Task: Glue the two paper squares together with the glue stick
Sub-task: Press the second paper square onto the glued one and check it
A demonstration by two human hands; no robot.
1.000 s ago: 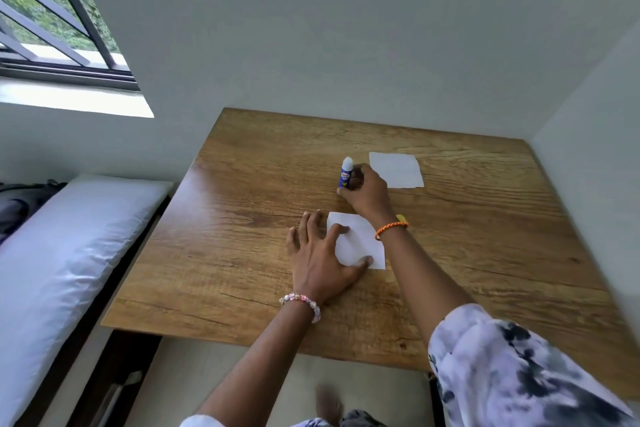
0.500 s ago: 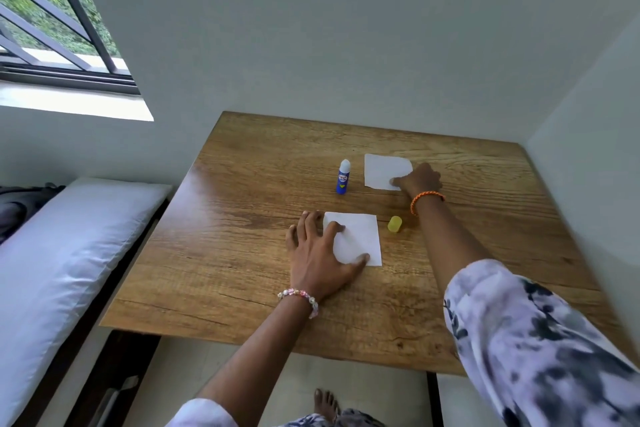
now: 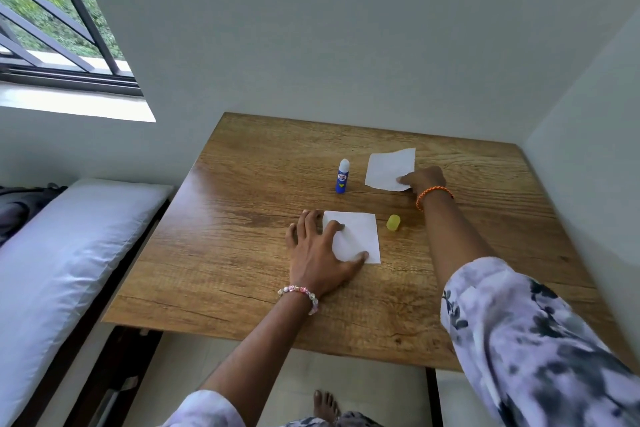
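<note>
Paper squares are lying well apart on the wooden table (image 3: 242,253): your left hand (image 3: 320,255) is spreading flat, fingers splayed, and pressing down the left edge of the near paper square (image 3: 358,236) without gripping it, while your right hand (image 3: 424,178) is pinching the near right corner of the far paper square (image 3: 388,168), whose far edge is lifting slightly off the wood. The glue stick (image 3: 342,177) is standing upright and uncapped just left of the far square, touching neither hand, and its yellow cap (image 3: 393,222) is lying just right of the near square.
</note>
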